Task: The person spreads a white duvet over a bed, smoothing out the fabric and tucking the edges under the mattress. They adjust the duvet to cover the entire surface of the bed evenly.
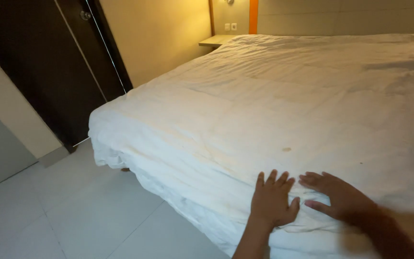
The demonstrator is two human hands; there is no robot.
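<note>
Two hands press flat on a white duvet (283, 105) near the foot edge of a bed (178, 201), fingers spread, gripping nothing. The left hand (271, 201) is sharp; the right hand (334, 194) and its forearm are blurred and cut off at the frame's lower right corner. The duvet is wrinkled, with a small brownish spot (286, 149) just beyond the hands. A dark door (49, 67) stands far left. A bedside shelf (216, 41) and two small white wall switches (230, 27) show dimly beside an orange strip (253, 17).
</note>
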